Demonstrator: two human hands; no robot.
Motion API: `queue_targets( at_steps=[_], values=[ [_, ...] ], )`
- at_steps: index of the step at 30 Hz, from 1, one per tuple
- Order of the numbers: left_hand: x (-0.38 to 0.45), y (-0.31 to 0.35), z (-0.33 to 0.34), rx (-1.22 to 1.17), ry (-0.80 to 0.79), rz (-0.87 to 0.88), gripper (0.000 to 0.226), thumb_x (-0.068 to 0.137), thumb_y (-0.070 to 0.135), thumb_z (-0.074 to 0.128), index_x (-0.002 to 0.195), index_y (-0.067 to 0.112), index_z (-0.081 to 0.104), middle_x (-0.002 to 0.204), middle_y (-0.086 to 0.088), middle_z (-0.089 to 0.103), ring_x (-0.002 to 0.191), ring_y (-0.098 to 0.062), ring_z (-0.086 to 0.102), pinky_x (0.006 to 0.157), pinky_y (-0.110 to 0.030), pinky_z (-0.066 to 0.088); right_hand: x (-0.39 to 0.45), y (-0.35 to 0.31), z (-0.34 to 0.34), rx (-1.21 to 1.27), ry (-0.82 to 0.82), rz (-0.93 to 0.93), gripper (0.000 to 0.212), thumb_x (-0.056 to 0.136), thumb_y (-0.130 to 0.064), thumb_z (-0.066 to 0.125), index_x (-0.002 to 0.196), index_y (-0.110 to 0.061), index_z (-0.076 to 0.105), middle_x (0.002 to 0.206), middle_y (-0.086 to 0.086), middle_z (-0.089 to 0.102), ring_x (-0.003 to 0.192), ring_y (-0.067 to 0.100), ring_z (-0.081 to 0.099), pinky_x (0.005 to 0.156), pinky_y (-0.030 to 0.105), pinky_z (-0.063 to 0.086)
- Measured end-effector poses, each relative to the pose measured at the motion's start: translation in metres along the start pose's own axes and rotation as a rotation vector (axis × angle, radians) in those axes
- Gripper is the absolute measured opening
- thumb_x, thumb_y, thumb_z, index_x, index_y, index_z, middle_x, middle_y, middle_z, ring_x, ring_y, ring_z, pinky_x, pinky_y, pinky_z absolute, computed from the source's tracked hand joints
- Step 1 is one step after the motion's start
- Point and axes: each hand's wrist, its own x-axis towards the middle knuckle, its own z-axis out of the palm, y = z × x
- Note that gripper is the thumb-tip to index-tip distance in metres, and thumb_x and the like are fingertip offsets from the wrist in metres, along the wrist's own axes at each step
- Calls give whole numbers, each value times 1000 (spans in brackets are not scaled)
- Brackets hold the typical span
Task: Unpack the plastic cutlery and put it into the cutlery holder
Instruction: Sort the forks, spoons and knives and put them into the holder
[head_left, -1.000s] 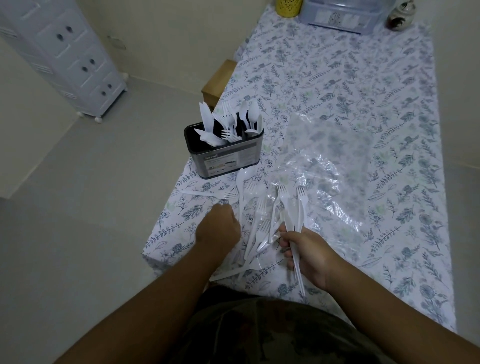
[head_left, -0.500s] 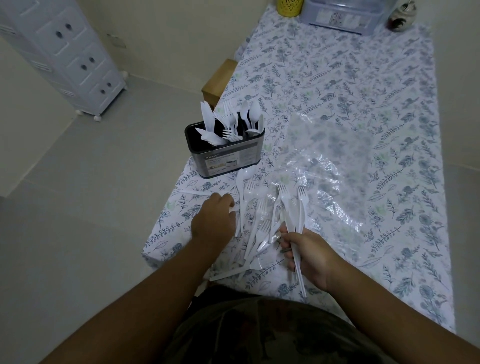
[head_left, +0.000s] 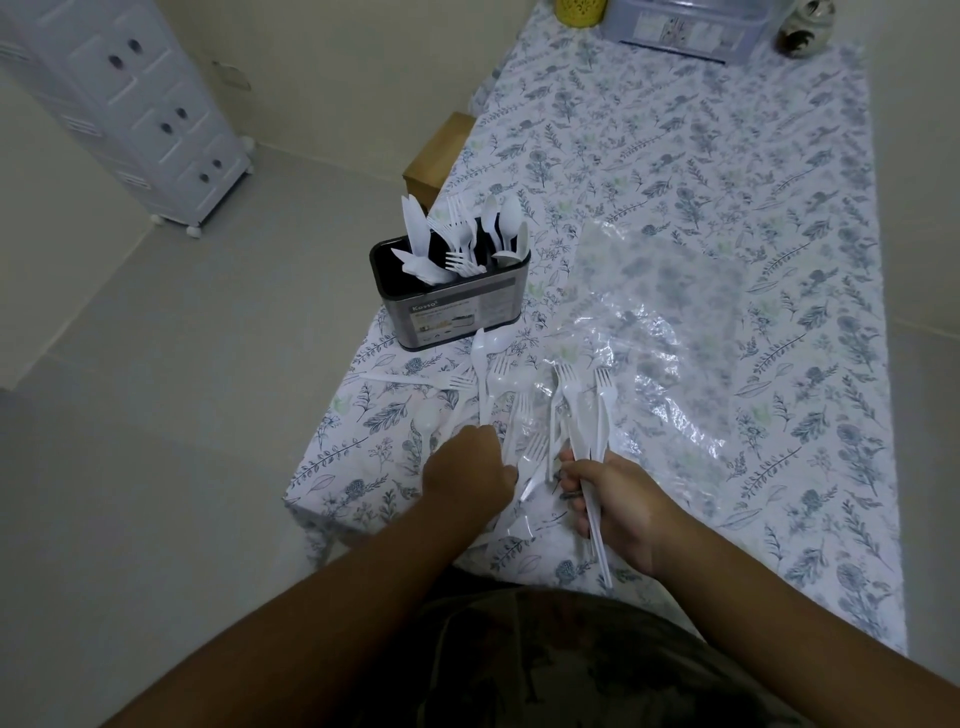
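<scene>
Since 0.5 s ago: left hand (head_left: 467, 470) pulled back from the far-left forks toward the near edge of the counter (head_left: 779, 260), now just left of the right hand (head_left: 613, 501). Right hand as before.

Left hand: knuckles up, fingers curled down into the loose cutlery (head_left: 519, 415); cannot tell whether anything is pinched. Right hand: fingers curled round a bundle of forks (head_left: 582, 415), tines pointing away toward the cutlery holder (head_left: 449, 299), handles poking out past the wrist over the counter's near edge.

Cutlery holder: upright near the counter's left edge, beyond both hands, dark rim, labelled front, already holding white knives, forks and spoons, standing and leaning.

Between cutlery holder and hands: loose white forks and spoons scattered flat on the floral cloth; 1 lone fork (head_left: 415, 382) lying crosswise left of the pile, 1 spoon (head_left: 426, 421) just nearer than it.

Right of the cutlery holder: clear plastic wrapper (head_left: 649, 338), crumpled and spread, its near edge under the loose pieces.

Far beyond the cutlery holder, at the counter's back end: yellow cup (head_left: 579, 8), grey-blue box (head_left: 685, 26), small round jar (head_left: 802, 28). Left of the cutlery holder, on the floor by the wall: white drawer cabinet (head_left: 145, 109).
</scene>
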Motion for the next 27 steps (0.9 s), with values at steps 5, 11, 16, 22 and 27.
queue_targets(
  at_steps=[5,11,16,22,27],
  values=[
    [3,7,-4,-21,-32,-47,19,86,31,56,77,17,47,73,4,44,66,-16,48,53,-26,31,-1,-2,-1,-8,2,-4,18,96,-8,56,112,-9,65,64,3,55,49,13,42,47,28,33],
    [1,-6,-7,-102,-12,-65,12,89,25,55,85,14,52,81,0,54,72,-17,52,56,-29,38,-3,-2,-1,-22,-5,-3,18,96,-7,55,111,-10,65,65,2,54,51,14,42,48,28,33],
    [-5,-15,-18,-217,94,-73,13,90,27,63,90,17,55,81,2,60,73,-15,60,62,-30,52,-4,-3,0,-21,-18,2,14,97,-8,56,106,-12,65,66,2,54,52,14,43,48,28,33],
    [2,-8,-25,-120,110,-18,19,90,35,64,96,20,54,93,3,57,81,-16,57,68,-31,46,-3,1,2,-28,-18,15,13,97,-8,56,106,-12,65,64,1,55,52,14,43,49,29,34],
    [14,7,-14,84,-21,-26,20,93,32,64,102,15,56,94,-1,54,91,-20,59,68,-30,42,-5,1,2,-24,-17,11,14,97,-8,56,108,-11,65,65,2,56,52,14,43,48,29,34]
  ],
)
